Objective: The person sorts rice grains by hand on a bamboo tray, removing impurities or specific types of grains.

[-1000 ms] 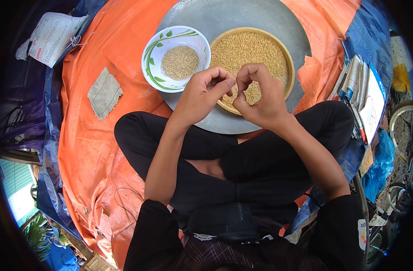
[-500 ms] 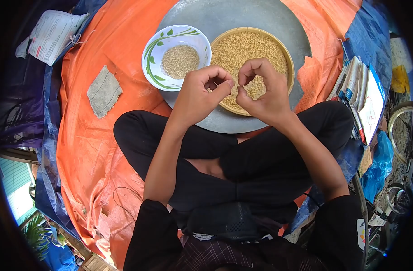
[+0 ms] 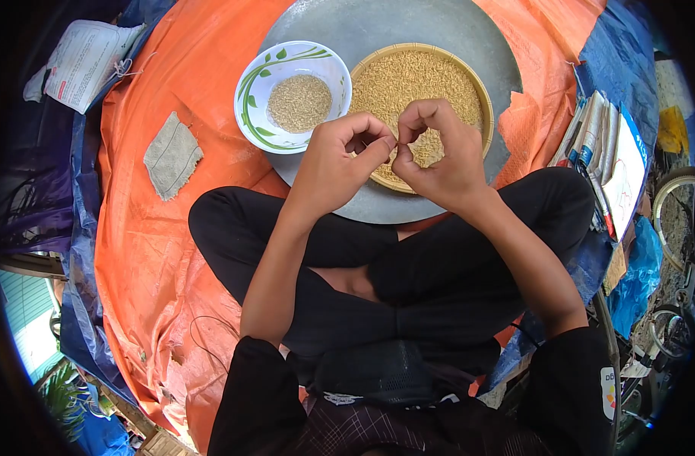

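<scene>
Saw left hand [image 3: 340, 159] curled, thumb and forefinger tips pressed together. Saw right hand [image 3: 454, 156] rounded into a loop, thumb and forefinger tips close; couldn't tell if touching. Had both sets of fingertips just beside each other, above shallow round tan woven tray [image 3: 416, 47] of golden-tan grain [image 3: 419, 80]. Couldn't tell about any grain inside either pinch. Found white bowl with green leaf pattern [image 3: 337, 74], holding paler grain [image 3: 300, 104], left of woven tray. Noted both on round grey metal tray [image 3: 321, 26].
</scene>
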`<action>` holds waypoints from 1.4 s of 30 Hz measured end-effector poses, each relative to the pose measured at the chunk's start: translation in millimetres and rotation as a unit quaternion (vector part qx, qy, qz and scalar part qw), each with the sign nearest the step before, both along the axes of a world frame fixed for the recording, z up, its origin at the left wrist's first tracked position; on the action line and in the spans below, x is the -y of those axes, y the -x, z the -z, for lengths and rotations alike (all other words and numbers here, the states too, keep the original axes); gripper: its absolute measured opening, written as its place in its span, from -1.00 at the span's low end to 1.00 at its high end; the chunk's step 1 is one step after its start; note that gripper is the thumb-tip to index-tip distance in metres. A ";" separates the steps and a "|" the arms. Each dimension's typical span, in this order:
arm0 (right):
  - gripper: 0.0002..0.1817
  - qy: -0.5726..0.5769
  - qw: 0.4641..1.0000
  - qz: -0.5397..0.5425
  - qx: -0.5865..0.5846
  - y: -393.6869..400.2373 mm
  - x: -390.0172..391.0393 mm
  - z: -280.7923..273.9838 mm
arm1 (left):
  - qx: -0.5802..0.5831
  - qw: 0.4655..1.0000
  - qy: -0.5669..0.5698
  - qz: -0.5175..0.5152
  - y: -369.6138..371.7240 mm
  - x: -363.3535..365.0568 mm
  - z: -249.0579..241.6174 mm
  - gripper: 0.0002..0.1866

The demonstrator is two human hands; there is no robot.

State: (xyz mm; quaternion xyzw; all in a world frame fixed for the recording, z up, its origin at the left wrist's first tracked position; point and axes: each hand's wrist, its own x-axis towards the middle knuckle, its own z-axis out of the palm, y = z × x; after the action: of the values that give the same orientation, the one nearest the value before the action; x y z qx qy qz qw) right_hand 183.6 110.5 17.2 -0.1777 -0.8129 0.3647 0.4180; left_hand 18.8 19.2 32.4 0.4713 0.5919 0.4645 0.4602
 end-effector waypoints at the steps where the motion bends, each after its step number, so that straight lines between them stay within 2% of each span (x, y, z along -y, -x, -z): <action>1: -0.59 -0.002 1.000 0.001 -0.002 -0.1 0.1 0.0 | 0.000 1.000 0.001 -0.001 -0.5 0.1 -0.1 -0.89; 14: -0.60 -0.030 0.999 0.013 -0.021 -1.2 1.9 2.1 | 0.019 1.000 0.002 -0.015 -8.1 1.6 0.7 -0.90; 17: -0.61 -0.034 0.999 0.022 -0.021 -0.7 1.3 3.7 | 0.027 0.997 -0.043 -0.059 -15.3 0.1 4.6 -0.89; 23: -0.62 -0.027 0.999 0.038 -0.020 -0.1 2.0 2.4 | 0.001 0.994 -0.069 -0.086 -21.3 -1.1 4.3 -0.89; 33: -0.62 -0.064 0.995 0.063 -0.035 2.3 6.4 1.2 | 0.139 0.981 -0.059 -0.119 -26.8 -1.9 8.1 -0.89; 36: -0.62 -0.037 0.997 0.059 -0.043 3.1 6.9 0.9 | 0.143 0.982 -0.049 -0.111 -23.3 -1.8 4.2 -0.89; 39: -0.65 0.102 0.994 0.018 -0.043 -0.8 5.8 2.5 | 0.141 0.983 -0.045 -0.106 -20.3 -1.3 1.6 -0.89; 42: -0.64 0.313 0.942 -0.026 -0.115 -0.6 4.4 2.4 | 0.130 0.985 -0.046 -0.100 -18.4 -0.5 0.6 -0.88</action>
State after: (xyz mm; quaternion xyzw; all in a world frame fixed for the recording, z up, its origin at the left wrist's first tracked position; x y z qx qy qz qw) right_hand 184.2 106.1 14.8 -0.2352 -0.6081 0.6296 0.4225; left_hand 37.2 19.8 31.8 0.3663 0.5490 0.5920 0.4625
